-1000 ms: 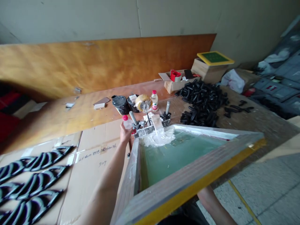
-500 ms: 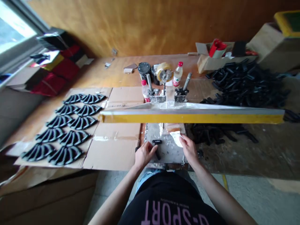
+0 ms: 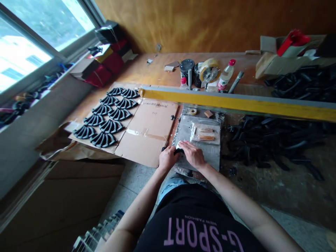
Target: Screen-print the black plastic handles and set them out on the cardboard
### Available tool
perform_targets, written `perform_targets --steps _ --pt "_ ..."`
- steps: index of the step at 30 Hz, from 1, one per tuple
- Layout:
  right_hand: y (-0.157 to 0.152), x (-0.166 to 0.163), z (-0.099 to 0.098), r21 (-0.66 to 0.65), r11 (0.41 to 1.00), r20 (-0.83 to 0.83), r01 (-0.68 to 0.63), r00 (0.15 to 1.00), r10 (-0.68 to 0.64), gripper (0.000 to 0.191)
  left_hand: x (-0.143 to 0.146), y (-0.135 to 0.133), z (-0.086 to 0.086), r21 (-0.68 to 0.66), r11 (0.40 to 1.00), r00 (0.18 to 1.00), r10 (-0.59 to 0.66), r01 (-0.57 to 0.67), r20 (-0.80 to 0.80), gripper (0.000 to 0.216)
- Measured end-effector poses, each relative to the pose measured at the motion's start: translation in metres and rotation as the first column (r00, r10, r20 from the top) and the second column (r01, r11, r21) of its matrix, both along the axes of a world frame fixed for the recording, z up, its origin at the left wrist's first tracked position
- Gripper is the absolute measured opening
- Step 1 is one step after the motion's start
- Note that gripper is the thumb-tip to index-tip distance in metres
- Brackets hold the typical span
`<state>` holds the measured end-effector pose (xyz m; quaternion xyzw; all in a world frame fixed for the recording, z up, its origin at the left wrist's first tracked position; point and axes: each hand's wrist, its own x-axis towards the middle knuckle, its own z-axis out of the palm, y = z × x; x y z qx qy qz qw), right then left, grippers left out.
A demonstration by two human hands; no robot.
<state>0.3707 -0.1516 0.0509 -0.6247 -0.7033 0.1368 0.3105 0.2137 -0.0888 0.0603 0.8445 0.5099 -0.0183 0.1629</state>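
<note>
My left hand [image 3: 167,158] is closed on a small black part [image 3: 178,151] at the near left edge of a grey metal plate [image 3: 210,154]. My right hand [image 3: 193,154] lies just to its right. Its fingers are held together and press a white scrap [image 3: 181,144] against that part. Above both hands a screen frame with a yellow front edge [image 3: 236,103] is tilted up over the plate. Taped orange strips [image 3: 206,133] sit mid-plate.
Several black fan-shaped pieces [image 3: 107,115] lie in rows on flattened cardboard [image 3: 147,140] to the left. A heap of black parts [image 3: 273,140] covers the bench to the right. Behind the frame stand black cans [image 3: 187,66], a tape roll [image 3: 208,71] and a bottle [image 3: 226,75]. A window [image 3: 31,38] is at the far left.
My view has swung left and down. My left hand left the bottle by the clamp and closed on the black part. My right hand moved left with the white scrap.
</note>
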Motion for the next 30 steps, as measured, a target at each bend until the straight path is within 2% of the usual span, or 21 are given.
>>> perform_targets --steps 4,8,13,18,21,24,27,28,30 --pt "0.003 -0.009 -0.011 -0.068 0.993 0.088 -0.098 0.991 0.103 0.049 0.0 0.0 -0.003 -0.012 1.0 0.999 0.014 -0.013 0.032 0.011" --pt "-0.011 -0.002 -0.017 -0.087 0.986 0.117 -0.141 0.982 0.151 0.054 0.001 0.0 -0.003 -0.005 0.999 0.999 0.051 -0.051 0.013 0.009" --pt "-0.026 0.009 -0.012 -0.112 0.98 0.137 -0.167 0.974 0.182 0.053 0.001 0.0 -0.002 -0.03 0.998 0.998 0.064 -0.064 0.019 0.009" --pt "-0.006 0.004 -0.004 -0.128 0.974 0.145 -0.187 0.968 0.205 0.051 -0.001 0.0 -0.003 0.004 0.999 0.999 0.036 -0.036 0.03 0.008" --pt "-0.005 0.005 -0.004 -0.123 0.971 0.131 -0.204 0.967 0.22 0.05 -0.001 0.0 -0.004 0.009 0.999 0.999 0.031 -0.031 0.034 0.01" --pt "-0.021 0.014 -0.002 -0.114 0.968 0.105 -0.223 0.966 0.235 0.05 0.0 0.0 -0.004 -0.008 0.999 0.999 0.051 -0.051 0.018 0.011" --pt "-0.043 0.029 0.011 -0.128 0.964 0.026 -0.234 0.971 0.239 0.048 0.0 0.0 -0.003 -0.02 0.998 0.998 0.064 -0.064 0.006 0.015" --pt "-0.049 0.036 0.016 -0.141 0.967 -0.034 -0.211 0.978 0.208 0.046 0.0 0.0 -0.003 -0.02 0.998 0.998 0.065 -0.065 0.005 0.016" --pt "-0.059 0.052 0.028 -0.197 0.975 -0.211 -0.099 0.976 0.056 0.041 0.001 -0.001 -0.002 -0.018 0.998 0.998 0.066 -0.066 0.009 0.016"
